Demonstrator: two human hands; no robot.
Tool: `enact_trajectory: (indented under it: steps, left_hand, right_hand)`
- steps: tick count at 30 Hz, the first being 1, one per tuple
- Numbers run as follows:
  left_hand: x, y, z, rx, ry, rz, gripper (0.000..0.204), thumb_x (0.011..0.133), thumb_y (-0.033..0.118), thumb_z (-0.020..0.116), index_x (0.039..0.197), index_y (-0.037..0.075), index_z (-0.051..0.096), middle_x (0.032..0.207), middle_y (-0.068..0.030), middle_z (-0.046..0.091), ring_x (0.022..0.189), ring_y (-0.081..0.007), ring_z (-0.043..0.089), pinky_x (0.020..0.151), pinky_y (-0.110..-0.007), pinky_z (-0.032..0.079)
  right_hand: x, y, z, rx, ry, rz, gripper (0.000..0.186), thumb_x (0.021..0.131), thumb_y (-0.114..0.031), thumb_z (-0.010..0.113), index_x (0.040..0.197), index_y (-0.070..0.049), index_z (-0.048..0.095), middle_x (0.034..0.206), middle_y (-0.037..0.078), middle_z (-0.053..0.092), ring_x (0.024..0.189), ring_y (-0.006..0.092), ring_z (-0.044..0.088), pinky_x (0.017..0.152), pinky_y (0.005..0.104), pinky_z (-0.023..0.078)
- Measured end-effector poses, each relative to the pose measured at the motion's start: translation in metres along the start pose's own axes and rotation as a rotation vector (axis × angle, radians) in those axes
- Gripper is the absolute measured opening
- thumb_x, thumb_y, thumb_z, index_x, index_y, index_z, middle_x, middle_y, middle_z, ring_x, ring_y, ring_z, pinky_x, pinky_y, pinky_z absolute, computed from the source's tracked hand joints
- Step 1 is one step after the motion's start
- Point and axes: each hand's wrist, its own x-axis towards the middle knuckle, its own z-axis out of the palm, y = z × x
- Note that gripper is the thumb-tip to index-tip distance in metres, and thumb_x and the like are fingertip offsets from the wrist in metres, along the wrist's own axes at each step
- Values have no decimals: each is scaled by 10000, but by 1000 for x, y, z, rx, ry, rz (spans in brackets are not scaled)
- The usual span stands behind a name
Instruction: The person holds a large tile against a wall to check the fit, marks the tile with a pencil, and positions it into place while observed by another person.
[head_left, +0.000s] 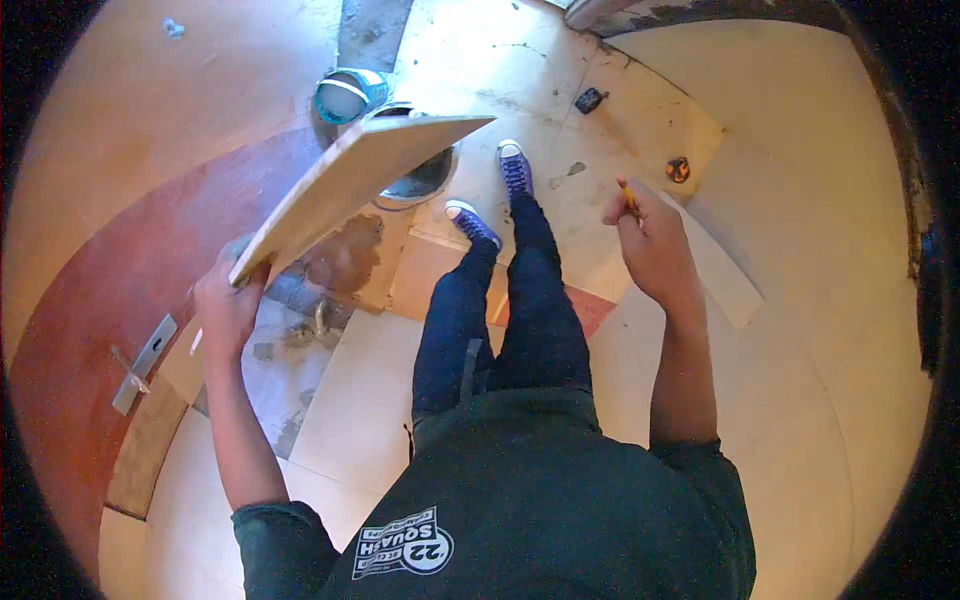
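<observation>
My left hand [228, 300] is closed on the lower end of a flat tan tile [345, 185], which is held up on a slant at the left. A small white strip [195, 342] shows by that wrist; what it is I cannot make out. My right hand [655, 240] is raised at the right, its fingers closed round a yellow pencil [629, 198] whose end sticks up past the thumb. Partly hidden behind the tile stands a dark-filled bucket [445, 178]. Beside it is a teal bucket [375, 88] with light grey contents.
A small black device [590, 100] and a round orange-and-black object [678, 169] lie on the tiled floor [500, 70]. A pale tile piece [725, 270] is beyond my right forearm. At the left is a reddish door [90, 270] with a metal handle plate [146, 364]. Wet patches mark the floor [350, 255].
</observation>
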Motion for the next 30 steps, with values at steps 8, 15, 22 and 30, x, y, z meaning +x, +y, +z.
enact_trajectory:
  steps: [8, 15, 22, 30]
  left_hand:
    - [17, -3, 3, 0, 14, 10, 305, 827, 225, 725, 1077, 53, 690, 891, -196, 699, 835, -384, 686, 725, -428, 527]
    - [24, 17, 0, -43, 107, 104, 379, 836, 288, 713, 1120, 41, 675, 1029, -225, 685, 958, -398, 654, 817, -455, 503]
    - [38, 13, 1, 165, 21, -16, 440, 846, 336, 703, 1155, 26, 656, 996, -238, 692, 926, -395, 666, 816, -455, 505]
    - [39, 45, -16, 179, 131, 48, 460, 847, 386, 690, 1147, 38, 677, 993, -229, 708, 908, -362, 697, 822, -470, 520]
  right_hand:
    - [-49, 116, 44, -171, -22, 215, 148, 892, -122, 486, 820, 2, 522, 714, 127, 571, 687, 203, 568, 671, 359, 454]
    - [-102, 212, 98, -3, -112, 459, 231, 918, -208, 523, 917, 15, 582, 798, 188, 651, 768, 302, 654, 711, 436, 493]
    - [-151, 279, 122, 255, -31, 565, 149, 932, -143, 492, 828, -63, 564, 722, 51, 603, 592, 109, 524, 553, 261, 424]
    - [-178, 296, 125, 357, 33, 631, 167, 960, -225, 529, 888, -83, 580, 719, 37, 601, 530, 68, 462, 474, 235, 384]
